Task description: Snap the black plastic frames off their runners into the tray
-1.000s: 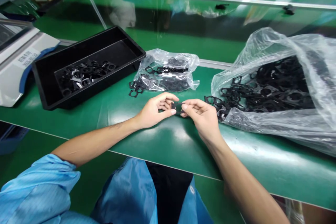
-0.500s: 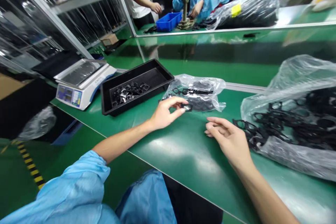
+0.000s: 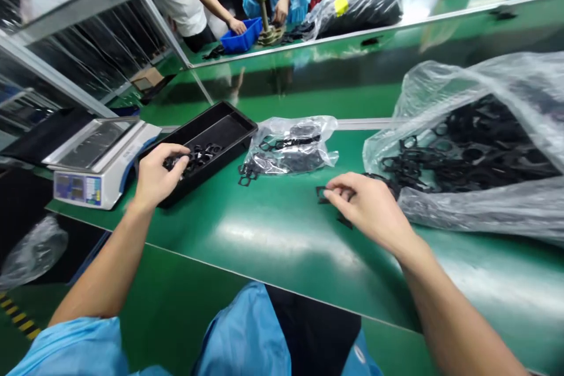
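My left hand is over the near end of a black tray, thumb and fingers closed around a small black plastic part. It blends with the loose black parts in the tray. Over the green table, the fingertips of my right hand pinch a flat black square frame with a round opening. Another dark piece shows just under that hand; whether it is held, I cannot tell. To the right, a big clear plastic bag lies open, full of similar black frames.
Between the tray and my right hand lies a smaller clear bag of black parts, with a few loose frames at its corner. A weighing scale stands left. Across the divider, co-workers' hands are near a blue bin and a press.
My left hand has moved left from the small bag to the tray, carrying a black part. My right hand, previously without a visible part, now pinches a black frame. The view has shifted right.
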Demonstrator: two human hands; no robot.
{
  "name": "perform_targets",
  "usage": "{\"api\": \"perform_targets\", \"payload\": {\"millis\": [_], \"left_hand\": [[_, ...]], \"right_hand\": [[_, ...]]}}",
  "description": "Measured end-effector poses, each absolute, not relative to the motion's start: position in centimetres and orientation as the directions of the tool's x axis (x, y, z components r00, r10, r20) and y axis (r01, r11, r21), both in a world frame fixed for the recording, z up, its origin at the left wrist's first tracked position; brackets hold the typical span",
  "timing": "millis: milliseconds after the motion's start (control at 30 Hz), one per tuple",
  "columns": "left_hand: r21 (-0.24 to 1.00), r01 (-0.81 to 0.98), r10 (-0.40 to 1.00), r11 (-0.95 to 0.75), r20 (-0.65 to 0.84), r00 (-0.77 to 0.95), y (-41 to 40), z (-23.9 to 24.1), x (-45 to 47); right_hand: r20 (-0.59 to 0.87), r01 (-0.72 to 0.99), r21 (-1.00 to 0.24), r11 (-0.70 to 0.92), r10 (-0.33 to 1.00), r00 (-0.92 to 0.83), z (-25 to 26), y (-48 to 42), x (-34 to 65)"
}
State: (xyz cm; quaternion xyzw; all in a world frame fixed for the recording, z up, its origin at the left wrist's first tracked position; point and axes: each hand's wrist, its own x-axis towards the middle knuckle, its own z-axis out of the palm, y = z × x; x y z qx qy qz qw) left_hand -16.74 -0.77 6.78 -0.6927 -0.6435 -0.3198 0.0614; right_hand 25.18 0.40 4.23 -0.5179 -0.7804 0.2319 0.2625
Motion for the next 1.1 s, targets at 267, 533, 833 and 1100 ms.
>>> {"api": "perform_targets", "payload": {"millis": [267, 533, 833, 1100], "left_hand": [[0.260, 0.851, 0.890, -0.456, 0.169, 0.424, 0.7, 3.4, -8.9], [0.307, 0.863, 0.915, -0.401, 0.077, 0.397, 1.0, 1.8, -9.2], [0.289, 0.878, 0.924, -0.382, 0.112, 0.365, 1.2, 1.4, -8.6], [0.572, 0.743, 0.936, -0.348, 0.256, 0.241, -1.4, 3.8, -7.0]], "right_hand": [[-0.158, 0.853, -0.245, 0.460, 0.849, -0.503, 4.9, 0.6, 26.4], [0.033, 0.879, -0.247, 0.408, 0.910, -0.413, 4.2, 0.2, 24.8], [0.145, 0.826, -0.287, 0.486, 0.874, -0.464, 2.5, 0.1, 24.0], [0.212, 0.746, -0.559, 0.362, 0.932, -0.294, 2.6, -0.4, 23.2]]}}
